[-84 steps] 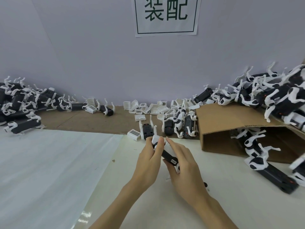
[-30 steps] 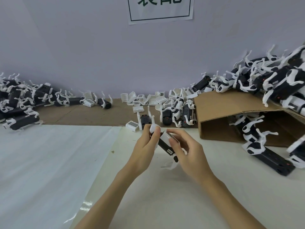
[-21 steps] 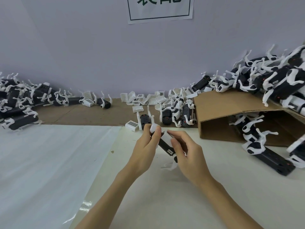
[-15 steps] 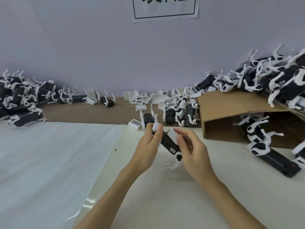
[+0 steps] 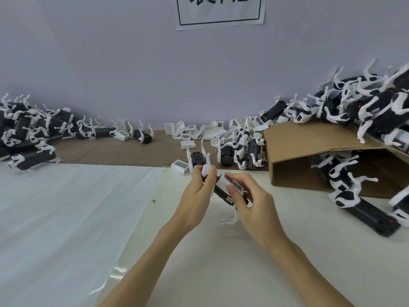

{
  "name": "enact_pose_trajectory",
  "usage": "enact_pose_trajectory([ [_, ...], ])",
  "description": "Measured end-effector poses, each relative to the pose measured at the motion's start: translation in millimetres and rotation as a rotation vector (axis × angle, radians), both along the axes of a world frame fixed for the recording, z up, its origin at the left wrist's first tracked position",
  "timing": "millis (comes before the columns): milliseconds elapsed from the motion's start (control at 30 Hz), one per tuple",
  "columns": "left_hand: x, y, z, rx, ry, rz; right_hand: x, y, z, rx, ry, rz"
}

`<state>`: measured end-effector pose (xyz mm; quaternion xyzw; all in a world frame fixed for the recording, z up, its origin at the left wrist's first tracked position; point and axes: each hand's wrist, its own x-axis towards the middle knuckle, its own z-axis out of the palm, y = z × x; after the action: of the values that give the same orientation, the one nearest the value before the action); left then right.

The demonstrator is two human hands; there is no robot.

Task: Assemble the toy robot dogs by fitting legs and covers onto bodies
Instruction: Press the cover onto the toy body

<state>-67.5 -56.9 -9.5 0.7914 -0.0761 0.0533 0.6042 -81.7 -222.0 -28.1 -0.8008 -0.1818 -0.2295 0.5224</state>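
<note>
Both hands hold one toy robot dog body (image 5: 222,194), a black block with white legs, above the white table in the middle of the view. My left hand (image 5: 195,197) grips its far end, thumb and fingers curled round it. My right hand (image 5: 252,203) grips the near end and pinches a white cover (image 5: 230,184) with a barcode label against the body's top. One white leg (image 5: 230,219) hangs below my right hand. The underside of the body is hidden by my fingers.
Loose white covers (image 5: 199,131) and partly built dogs (image 5: 241,151) lie at the back centre. Heaps of dogs sit far left (image 5: 28,129) and on a tipped cardboard box (image 5: 309,149) at right. One black dog (image 5: 365,212) lies by the box. A clear plastic sheet (image 5: 66,207) covers the left table.
The white cover has turned so that its barcode label faces up and sits lower on the body. My right fingers have closed over it. My left hand keeps its grip.
</note>
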Motion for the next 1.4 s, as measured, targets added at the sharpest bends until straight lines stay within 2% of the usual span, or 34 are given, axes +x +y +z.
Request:
enact_pose_trajectory([
  [133,0,-4,-1,0.01,-0.006,0.019,0,-2,1,0.017,0.025,0.022],
  [300,1,-5,-1,0.016,0.015,0.037,-3,0,-1,-0.119,-0.043,-0.004],
  [467,0,-6,0,0.013,0.02,0.06,-6,9,-1,-0.262,-0.086,-0.118],
  [767,0,-6,-2,0.025,0.01,0.03,-5,14,-3,-0.305,-0.086,-0.151],
  [1400,1,-10,1,-0.059,0.108,0.105,2,11,-10,-0.413,-0.268,-0.238],
])
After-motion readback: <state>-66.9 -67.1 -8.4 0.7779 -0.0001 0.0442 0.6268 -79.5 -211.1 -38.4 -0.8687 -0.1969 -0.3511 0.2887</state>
